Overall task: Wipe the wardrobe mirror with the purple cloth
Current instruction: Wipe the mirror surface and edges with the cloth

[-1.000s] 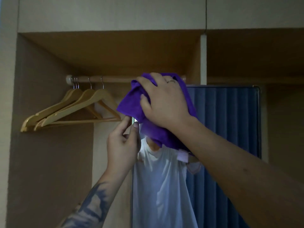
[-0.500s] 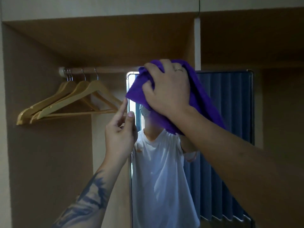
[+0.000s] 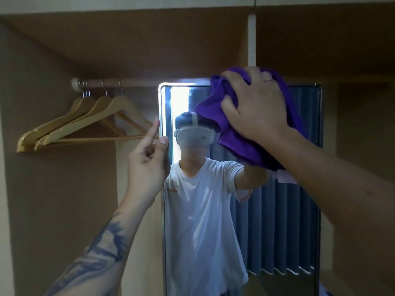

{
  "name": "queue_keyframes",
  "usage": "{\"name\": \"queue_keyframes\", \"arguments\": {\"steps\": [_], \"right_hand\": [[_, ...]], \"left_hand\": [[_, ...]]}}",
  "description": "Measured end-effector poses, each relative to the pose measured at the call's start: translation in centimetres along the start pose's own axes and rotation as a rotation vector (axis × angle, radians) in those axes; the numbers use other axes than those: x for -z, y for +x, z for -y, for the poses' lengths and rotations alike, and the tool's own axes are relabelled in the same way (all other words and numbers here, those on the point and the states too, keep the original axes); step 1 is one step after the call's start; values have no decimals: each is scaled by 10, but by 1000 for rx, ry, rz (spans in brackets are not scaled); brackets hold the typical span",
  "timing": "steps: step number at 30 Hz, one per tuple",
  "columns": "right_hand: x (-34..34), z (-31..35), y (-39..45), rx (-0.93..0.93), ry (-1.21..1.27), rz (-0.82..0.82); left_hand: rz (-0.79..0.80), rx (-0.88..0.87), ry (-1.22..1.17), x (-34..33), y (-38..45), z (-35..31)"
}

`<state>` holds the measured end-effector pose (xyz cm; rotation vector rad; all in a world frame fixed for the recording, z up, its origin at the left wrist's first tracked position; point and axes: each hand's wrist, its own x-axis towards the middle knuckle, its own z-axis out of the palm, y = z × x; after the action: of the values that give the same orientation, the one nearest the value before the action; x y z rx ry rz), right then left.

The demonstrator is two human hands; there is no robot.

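**Wardrobe interior, cloth pressed on mirror top**

Head view: brown wardrobe with a rail up top carrying a few wooden hangers, bunched left. Mirror stands upright inside, right of the hangers, its frame reaching just under the rail.

Right hand lies spread over the bunched purple cloth, fingers curled into its folds and gripping it, pressing it against the upper part of the mirror, right of centre near the top edge. Ring visible on one finger.

Left hand is at the mirror's left frame edge, thumb at the frame, index finger raised, other fingers loosely curled; whether it actually pinches the frame can't be told. Tattooed forearm below it.

Mirror reflects a person in a white T-shirt wearing a headset, with blue curtains behind.
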<state>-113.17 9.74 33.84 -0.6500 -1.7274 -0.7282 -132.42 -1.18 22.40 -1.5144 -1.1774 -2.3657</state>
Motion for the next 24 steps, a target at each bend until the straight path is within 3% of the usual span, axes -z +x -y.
{"name": "queue_keyframes", "arguments": {"steps": [4,11,16,20,24], "right_hand": [[-5,36,6,-131,-46,-43],[-23,122,21,-1,48,-141],[-14,63,17,162,3,-112],[-6,11,5,41,-36,-136],[-9,21,6,-97,-1,-162]], "left_hand": [[40,43,-25,2,-1,-2],[28,142,-101,5,0,-3],[60,146,-144,7,2,-1],[78,116,-186,3,-3,-1],[85,121,-164,5,-5,0]]}}
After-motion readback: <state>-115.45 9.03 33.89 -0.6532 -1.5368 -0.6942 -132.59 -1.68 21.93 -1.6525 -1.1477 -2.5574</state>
